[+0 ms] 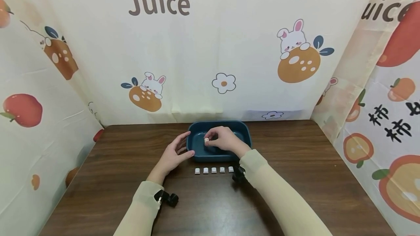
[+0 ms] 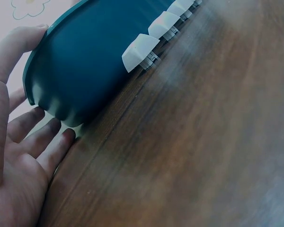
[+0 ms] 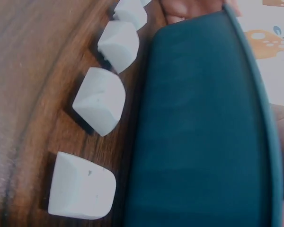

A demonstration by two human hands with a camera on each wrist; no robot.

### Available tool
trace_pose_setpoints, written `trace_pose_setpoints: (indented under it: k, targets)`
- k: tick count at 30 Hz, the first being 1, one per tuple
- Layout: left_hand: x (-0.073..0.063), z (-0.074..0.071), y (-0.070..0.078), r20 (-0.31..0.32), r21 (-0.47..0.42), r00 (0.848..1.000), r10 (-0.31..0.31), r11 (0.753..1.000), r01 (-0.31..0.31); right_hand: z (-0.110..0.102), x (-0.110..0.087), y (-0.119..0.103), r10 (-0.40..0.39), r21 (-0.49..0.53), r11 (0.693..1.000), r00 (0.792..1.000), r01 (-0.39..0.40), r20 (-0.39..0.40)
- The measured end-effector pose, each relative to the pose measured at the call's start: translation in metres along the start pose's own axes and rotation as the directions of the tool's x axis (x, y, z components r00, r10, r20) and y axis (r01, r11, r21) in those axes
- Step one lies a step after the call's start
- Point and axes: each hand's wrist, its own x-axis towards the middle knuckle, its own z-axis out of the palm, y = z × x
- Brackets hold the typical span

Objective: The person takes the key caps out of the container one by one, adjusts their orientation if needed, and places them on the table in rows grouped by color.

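A dark teal tray stands at the far edge of the brown table. My left hand is at its left end, fingers spread; in the left wrist view the thumb rests on the rim of the tray and the other fingers are by the outer wall. Over the tray's inside, my right hand pinches a small white keycap between thumb and fingers. Several white keycaps lie in a spaced row along the tray's front, close up in the right wrist view as keycaps. The right hand partly hides the tray floor.
The brown wooden table extends to both sides and toward me. A printed cloth with fruit and rabbits hangs behind and at both sides. Black wrist cameras, such as the left one, sit on both wrists, the right one close beside the keycap row.
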Motion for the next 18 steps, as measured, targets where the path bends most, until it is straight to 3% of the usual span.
trace_pose_setpoints:
  k: [6,18]
  targets:
    - [0.0,0.001,0.0,-0.011,0.0,1.0,-0.001,1.0,0.001,-0.005,-0.018,-0.005,-0.011,0.019,1.0,0.997,0.012,-0.079]
    - [-0.001,0.0,0.0,-0.031,-0.017,0.999,-0.014,1.0,0.014,-0.004,-0.063,-0.032,-0.081,0.142,0.984,0.978,0.109,-0.191]
